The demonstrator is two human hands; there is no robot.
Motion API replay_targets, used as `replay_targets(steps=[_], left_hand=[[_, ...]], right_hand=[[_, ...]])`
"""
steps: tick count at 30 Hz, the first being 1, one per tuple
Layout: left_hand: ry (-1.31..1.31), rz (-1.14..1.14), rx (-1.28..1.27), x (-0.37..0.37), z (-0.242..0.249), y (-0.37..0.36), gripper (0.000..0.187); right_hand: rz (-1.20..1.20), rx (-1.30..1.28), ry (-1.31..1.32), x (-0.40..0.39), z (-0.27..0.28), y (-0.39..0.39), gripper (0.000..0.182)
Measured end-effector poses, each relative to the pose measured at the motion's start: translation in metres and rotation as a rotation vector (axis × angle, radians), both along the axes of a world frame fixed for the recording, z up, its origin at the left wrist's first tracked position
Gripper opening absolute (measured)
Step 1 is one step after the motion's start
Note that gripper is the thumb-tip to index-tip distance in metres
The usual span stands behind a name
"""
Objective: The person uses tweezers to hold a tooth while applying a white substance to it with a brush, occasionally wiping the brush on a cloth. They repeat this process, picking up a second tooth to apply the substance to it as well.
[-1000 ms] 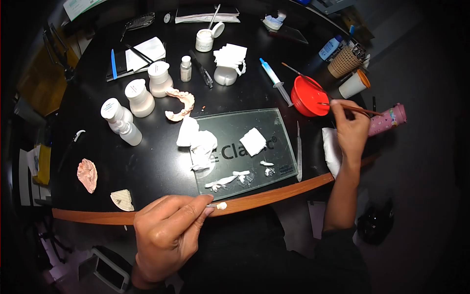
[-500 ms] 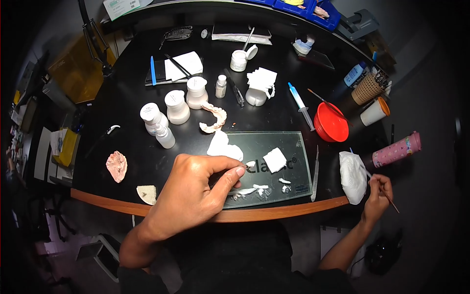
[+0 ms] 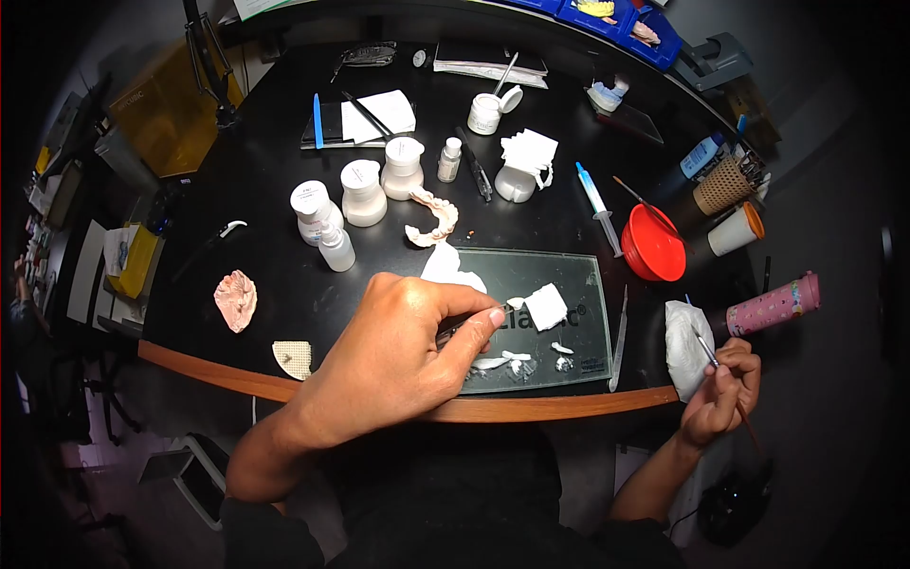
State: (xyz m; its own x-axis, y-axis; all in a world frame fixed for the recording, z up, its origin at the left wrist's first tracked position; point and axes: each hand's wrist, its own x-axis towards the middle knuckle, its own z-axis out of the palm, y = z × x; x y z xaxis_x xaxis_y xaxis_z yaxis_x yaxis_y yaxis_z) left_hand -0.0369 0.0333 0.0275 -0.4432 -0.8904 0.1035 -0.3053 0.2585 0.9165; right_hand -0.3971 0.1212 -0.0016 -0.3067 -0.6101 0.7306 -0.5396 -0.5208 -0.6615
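Observation:
My left hand (image 3: 403, 356) is over the front of the glass slab (image 3: 588, 284), thumb and forefinger closed in a pinch. A small off-white tooth crown (image 3: 515, 304) sticks out past the fingertips, close to a folded white tissue square (image 3: 546, 306). What links crown and fingers is hidden. At the table's right edge, my right hand (image 3: 722, 394) is closed around a thin brush (image 3: 709, 350). The brush tip points into a white tissue wad (image 3: 684, 346) and appears to touch it. White paste (image 3: 512, 361) lies in smears on the slab's front part.
Powder jars (image 3: 362, 192) and a dropper bottle (image 3: 336, 248) stand behind my left hand, near a dental arch model (image 3: 439, 220). A red bowl (image 3: 652, 248), syringe (image 3: 599, 211) and pink bottle (image 3: 773, 303) are rightward. A metal instrument (image 3: 619, 337) lies beside the slab.
The whole view has shifted slightly. My left hand has brought the crown a little right, nearer the tissue square. My right hand has turned, bringing the brush tip over the tissue wad.

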Motion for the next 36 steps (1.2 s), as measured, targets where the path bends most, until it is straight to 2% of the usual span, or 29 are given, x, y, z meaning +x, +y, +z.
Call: replay_targets(steps=[1,3,5,11,13,19,23,26,29,32,36], left_hand=[[0.002,0.023,-0.049,-0.001,-0.001,0.001,0.014],[0.008,0.064,-0.151,-0.007,-0.004,0.003,0.013],[0.023,0.106,-0.259,-0.013,-0.009,0.003,0.011],[0.019,0.177,-0.403,-0.019,-0.018,0.001,0.009],[0.014,0.194,-0.438,-0.018,-0.020,0.000,0.009],[-0.039,0.181,-0.578,-0.015,-0.023,-0.005,0.012],[-0.099,0.083,-0.696,-0.015,-0.017,-0.012,0.018],[-0.128,0.027,-0.732,-0.017,-0.013,-0.016,0.020],[-0.124,-0.005,-0.724,-0.016,-0.018,-0.018,0.025],[-0.134,-0.029,-0.683,-0.015,-0.028,-0.021,0.029],[-0.172,-0.056,-0.676,-0.015,-0.033,-0.021,0.033]], right_hand=[[0.036,-0.003,-0.015,0.018,0.003,-0.003,0.012],[0.129,-0.072,0.207,0.050,0.010,-0.011,0.012],[0.211,-0.073,0.312,0.081,0.014,-0.011,0.014],[0.418,-0.007,0.500,0.137,0.017,-0.017,0.030],[0.450,-0.033,0.508,0.143,0.011,-0.024,0.028],[0.503,-0.053,0.340,0.132,0.015,-0.035,0.015],[0.574,-0.013,0.409,0.109,0.044,-0.066,0.014],[0.729,0.072,0.302,0.100,0.050,-0.091,0.016],[0.802,0.163,0.031,0.094,0.031,-0.095,0.014],[0.906,0.215,-0.128,0.095,0.017,-0.095,0.014],[0.846,0.134,0.130,0.103,0.020,-0.095,0.012]])
